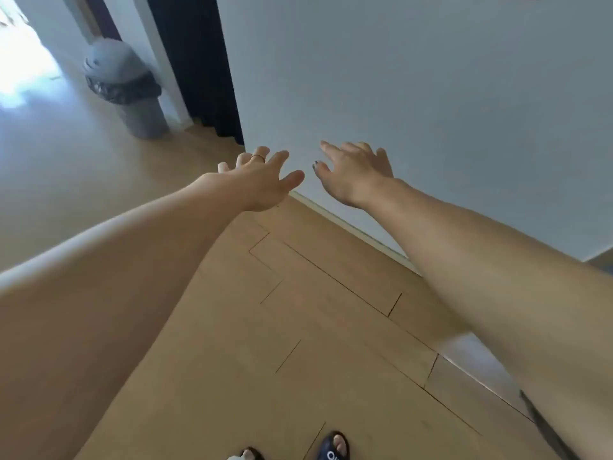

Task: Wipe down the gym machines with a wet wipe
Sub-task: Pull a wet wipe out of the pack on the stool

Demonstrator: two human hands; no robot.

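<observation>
Both my arms stretch forward over a wooden floor. My left hand (257,179) is held out with fingers spread and holds nothing; a thin ring sits on one finger. My right hand (353,171) is beside it, fingers spread, empty, in front of a white wall. No wet wipe and no gym machine is in view.
A white wall (414,94) with a skirting board runs along the right. A dark curtain (195,61) hangs at its left end. A grey bin with a black liner (127,91) stands at the far left near a bright doorway. My sandalled feet (333,448) show at the bottom.
</observation>
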